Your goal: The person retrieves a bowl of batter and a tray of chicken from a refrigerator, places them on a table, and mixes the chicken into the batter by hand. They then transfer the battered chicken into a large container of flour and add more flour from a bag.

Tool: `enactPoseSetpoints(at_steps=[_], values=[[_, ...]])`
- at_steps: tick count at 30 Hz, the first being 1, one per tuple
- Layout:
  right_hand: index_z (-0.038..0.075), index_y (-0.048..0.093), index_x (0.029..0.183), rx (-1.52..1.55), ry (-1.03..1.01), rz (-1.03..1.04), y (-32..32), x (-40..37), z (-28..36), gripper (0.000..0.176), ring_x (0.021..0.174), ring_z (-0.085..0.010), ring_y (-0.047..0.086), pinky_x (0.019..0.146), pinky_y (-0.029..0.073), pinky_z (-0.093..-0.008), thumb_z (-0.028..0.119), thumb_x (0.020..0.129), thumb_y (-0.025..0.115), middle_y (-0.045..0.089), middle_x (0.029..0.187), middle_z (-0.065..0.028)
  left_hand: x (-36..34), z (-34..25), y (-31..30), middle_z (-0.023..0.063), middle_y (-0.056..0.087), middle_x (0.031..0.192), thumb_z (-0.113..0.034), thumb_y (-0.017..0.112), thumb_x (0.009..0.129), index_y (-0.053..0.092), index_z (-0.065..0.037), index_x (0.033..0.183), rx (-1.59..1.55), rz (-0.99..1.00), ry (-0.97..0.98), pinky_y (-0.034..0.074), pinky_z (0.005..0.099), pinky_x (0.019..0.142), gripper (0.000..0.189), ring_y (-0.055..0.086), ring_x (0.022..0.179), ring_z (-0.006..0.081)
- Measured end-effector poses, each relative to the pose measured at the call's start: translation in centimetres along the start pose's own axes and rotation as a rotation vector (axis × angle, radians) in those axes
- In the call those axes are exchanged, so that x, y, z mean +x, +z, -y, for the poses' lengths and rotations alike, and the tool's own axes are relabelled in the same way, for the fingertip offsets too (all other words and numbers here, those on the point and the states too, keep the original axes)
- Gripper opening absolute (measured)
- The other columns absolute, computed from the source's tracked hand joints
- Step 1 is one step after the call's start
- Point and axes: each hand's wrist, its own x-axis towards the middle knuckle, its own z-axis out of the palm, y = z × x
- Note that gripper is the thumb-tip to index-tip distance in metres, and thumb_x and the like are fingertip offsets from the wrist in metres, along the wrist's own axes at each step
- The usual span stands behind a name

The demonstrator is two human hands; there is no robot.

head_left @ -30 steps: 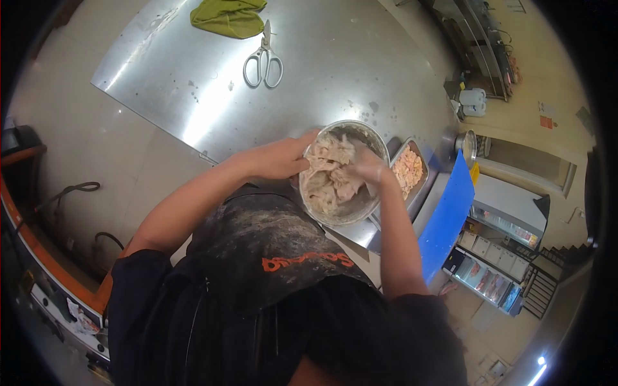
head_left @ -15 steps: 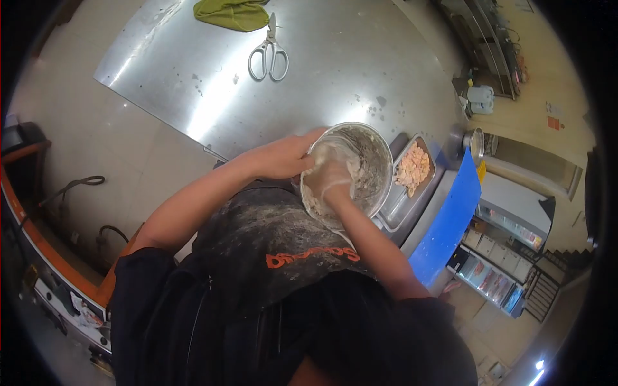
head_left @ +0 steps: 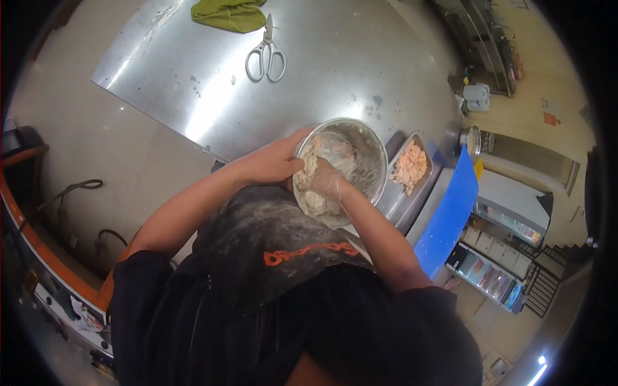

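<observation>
A metal mixing bowl [head_left: 380, 168], tilted toward me, holds a pale, sticky, dough-like mixture [head_left: 310, 168] heaped on its left and near side. Smears of the same stuff coat the inner wall. My left hand [head_left: 286, 156] grips the bowl's left rim, its thumb over the edge. Inside the bowl is my right hand [head_left: 327, 180], in what looks like a clear glove, pressed against the mixture. Its fingers are hidden there. Just right of the bowl, a metal tray [head_left: 400, 209] holds a pile of small pinkish pieces [head_left: 410, 167], perhaps raw meat.
Scissors [head_left: 266, 58] lie on the steel table [head_left: 315, 71], beside a green cloth [head_left: 228, 14] at the far edge. A blue board [head_left: 447, 219] stands right of the tray. A round metal pot [head_left: 474, 143] sits beyond it. An orange-edged counter [head_left: 48, 241] is at left.
My right hand has shifted left and toward me in the bowl. The mixture is now gathered at the left side, baring more of the bottom. My left hand still grips the rim.
</observation>
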Motion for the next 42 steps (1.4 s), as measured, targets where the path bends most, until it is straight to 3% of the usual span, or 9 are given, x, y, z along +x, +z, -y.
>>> enactPoseSetpoints(at_steps=[3,9,13,16,19,21,28,31,42], values=[[-0.001,0.038,0.131,-0.054,0.371,-0.063,-2.9,-2.8,7.9,0.075,0.106,-0.0253,0.055,0.091,0.047,-0.0323,0.016,0.069,0.077,0.054,0.121,-0.0176,0.6,0.5,-0.3,0.0172,0.04,0.137,-0.006,0.046,0.085,0.024,-0.005,0.143,0.046,-0.005,0.027,0.03,0.0373,0.107,0.063,0.038,0.129,0.0264],[0.0,0.045,0.126,-0.299,0.155,-0.045,-9.7,-2.0,6.8,0.065,0.105,-0.0281,0.056,0.09,0.047,-0.0366,0.01,0.069,0.075,0.054,0.121,-0.0198,1.4,0.5,-1.3,0.0171,0.041,0.138,-0.005,0.046,0.084,0.022,-0.006,0.144,0.186,0.036,0.04,0.03,0.0376,0.107,0.065,0.038,0.129,0.0257],[0.002,0.066,0.101,-0.536,-0.038,-0.462,-0.7,2.7,-1.6,0.044,0.103,-0.0314,0.059,0.092,0.046,-0.0394,0.039,0.079,0.062,0.064,0.106,-0.0174,0.9,0.3,-1.8,0.0163,0.044,0.134,-0.003,0.046,0.083,0.02,-0.007,0.145,0.055,0.115,-0.017,0.035,0.037,0.103,0.067,0.046,0.121,0.0238],[0.007,0.058,0.121,-0.341,0.163,0.266,-12.5,-1.8,6.2,0.061,0.113,-0.0284,0.055,0.097,0.042,-0.0406,0.053,0.083,0.057,0.057,0.124,-0.0176,0.1,-1.1,-2.1,0.0163,0.047,0.131,-0.002,0.046,0.082,0.02,-0.008,0.146,-0.049,0.149,-0.128,0.04,0.0363,0.097,0.069,0.052,0.111,0.0216],[0.007,0.052,0.127,-0.101,0.635,0.25,-8.5,-0.2,-3.7,0.066,0.118,-0.0265,0.052,0.097,0.043,-0.0386,0.052,0.08,0.064,0.052,0.13,-0.0165,0.3,-0.2,-1.5,0.0163,0.05,0.127,-0.001,0.045,0.082,0.019,-0.009,0.146,-0.138,0.133,-0.089,0.046,0.0346,0.088,0.07,0.058,0.097,0.0192],[0.006,0.055,0.122,0.565,0.459,0.063,-2.8,-0.6,-14.8,0.048,0.114,-0.0268,0.055,0.093,0.047,-0.0404,0.036,0.085,0.062,0.056,0.123,-0.0144,-0.2,0.4,-0.9,0.0162,0.052,0.124,0.0,0.045,0.082,0.018,-0.01,0.147,-0.09,0.072,0.012,0.048,0.0333,0.083,0.071,0.06,0.093,0.0181],[0.003,0.059,0.11,1.003,0.274,-0.108,-0.4,0.7,-4.4,0.03,0.081,-0.0209,0.065,0.077,0.054,-0.0322,0.01,0.081,0.065,0.067,0.097,-0.0065,-0.6,-0.1,-1.5,0.015,0.047,0.131,-0.002,0.045,0.083,0.017,-0.011,0.147,-0.189,0.107,-0.113,0.048,0.0327,0.086,0.07,0.055,0.104,0.019],[0.002,0.061,0.105,-0.047,0.011,-0.213,-6.2,-4.9,7.9,0.031,0.082,-0.0179,0.064,0.076,0.051,-0.0295,0.007,0.076,0.069,0.067,0.094,-0.0084,-0.5,-0.4,-1.2,0.015,0.044,0.134,-0.002,0.045,0.083,0.018,-0.01,0.147,-0.092,0.05,-0.03,0.048,0.0329,0.089,0.069,0.055,0.107,0.0207],[0.003,0.05,0.122,-0.811,-0.334,-0.545,-4.9,-9.0,9.6,0.05,0.092,-0.0333,0.055,0.084,0.045,-0.0403,-0.001,0.072,0.057,0.056,0.096,-0.0162,0.1,-0.8,-2.5,0.0147,0.043,0.134,-0.002,0.044,0.084,0.018,-0.008,0.146,-0.156,0.01,-0.039,0.048,0.032,0.088,0.068,0.052,0.111,0.0198]])
